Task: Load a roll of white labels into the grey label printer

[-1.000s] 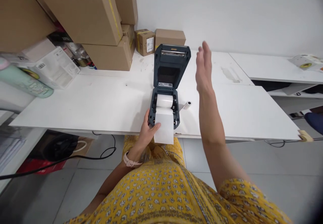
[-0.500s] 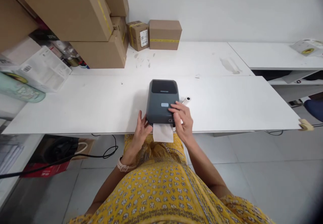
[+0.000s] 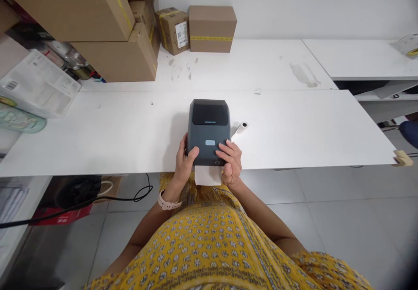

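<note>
A dark grey label printer (image 3: 209,126) sits closed at the front edge of the white table (image 3: 294,129). A strip of white label paper (image 3: 207,176) hangs out of its front slot. My left hand (image 3: 183,163) grips the printer's front left corner, thumb on the lid. My right hand (image 3: 230,161) presses on the front right corner, fingers curled over the lid. A small empty paper core (image 3: 242,127) lies just right of the printer.
Stacked cardboard boxes (image 3: 107,28) fill the back left; two smaller boxes (image 3: 211,28) stand at the wall. A white carton (image 3: 35,83) and a green bottle (image 3: 19,119) sit far left. Black cables (image 3: 130,194) run under the table. A second table (image 3: 359,57) stands at right.
The printer lid, open a second ago, has been swung down and closed. My right hand came down from the air onto the lid; both hands now clasp the front of the printer.
</note>
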### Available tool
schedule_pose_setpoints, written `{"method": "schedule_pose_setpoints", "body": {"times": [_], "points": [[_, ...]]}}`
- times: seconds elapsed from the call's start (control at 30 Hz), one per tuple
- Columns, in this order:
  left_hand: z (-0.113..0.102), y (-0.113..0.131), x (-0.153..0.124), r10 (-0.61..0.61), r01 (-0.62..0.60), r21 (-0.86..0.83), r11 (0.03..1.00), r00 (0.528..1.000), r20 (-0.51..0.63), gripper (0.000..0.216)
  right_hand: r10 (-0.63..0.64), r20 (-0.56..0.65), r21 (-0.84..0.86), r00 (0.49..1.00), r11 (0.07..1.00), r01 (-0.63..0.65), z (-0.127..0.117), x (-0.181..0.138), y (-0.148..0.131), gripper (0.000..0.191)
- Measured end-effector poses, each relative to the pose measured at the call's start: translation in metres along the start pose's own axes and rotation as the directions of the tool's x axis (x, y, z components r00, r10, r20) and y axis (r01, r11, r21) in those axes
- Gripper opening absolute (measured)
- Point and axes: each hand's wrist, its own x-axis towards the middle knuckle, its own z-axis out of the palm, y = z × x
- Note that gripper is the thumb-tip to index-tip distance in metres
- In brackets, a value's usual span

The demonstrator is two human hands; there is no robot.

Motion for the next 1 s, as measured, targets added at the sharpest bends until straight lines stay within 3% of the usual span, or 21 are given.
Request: {"method": "schedule_pose_setpoints", "body": {"times": [0.13,0.27,0.4,0.47,0.5,0.6,0.67,0.83,1.0], "points": [[0.005,-0.001,0.002,0.063,-0.064,-0.004,0.998,0.997,-0.051,0.065,-0.057,-0.078,-0.004,0.995,0.998,0.057,0.006,0.0,0.006,0.043],[-0.004,0.001,-0.014,-0.026,0.027,0.031,0.999,0.999,-0.037,0.065,-0.037,-0.012,0.056,0.999,0.998,0.038,-0.001,0.006,0.001,0.042],[-0.017,-0.002,-0.052,-0.028,0.048,0.066,0.997,0.959,-0.281,0.049,0.052,0.038,0.131,0.998,0.99,-0.057,-0.011,0.01,-0.011,0.042],[-0.017,-0.002,-0.066,-0.127,0.14,0.052,0.989,0.971,-0.203,0.038,0.086,0.038,0.153,0.996,0.984,-0.091,-0.012,0.011,-0.014,0.042],[-0.016,-0.001,-0.069,-0.208,0.213,0.037,0.976,0.973,-0.096,0.036,0.087,0.031,0.156,0.996,0.984,-0.091,-0.012,0.011,-0.014,0.042],[-0.009,0.007,-0.069,-0.417,0.425,0.005,0.905,0.885,0.207,0.037,0.054,0.013,0.131,0.998,0.99,-0.055,-0.01,0.013,-0.013,0.039],[-0.007,0.013,-0.064,-0.463,0.486,-0.018,0.874,0.843,0.276,0.038,0.041,0.019,0.113,0.999,0.993,-0.043,-0.01,0.014,-0.012,0.037],[-0.011,0.014,-0.058,-0.462,0.486,0.02,0.874,0.815,0.35,0.036,0.076,0.076,0.078,0.994,0.994,-0.082,-0.016,0.022,-0.02,0.037],[-0.026,0.011,-0.05,-0.426,0.347,0.257,0.902,0.813,0.396,0.036,0.167,0.245,-0.183,0.955,0.975,-0.124,-0.025,0.046,-0.035,0.036]]}}
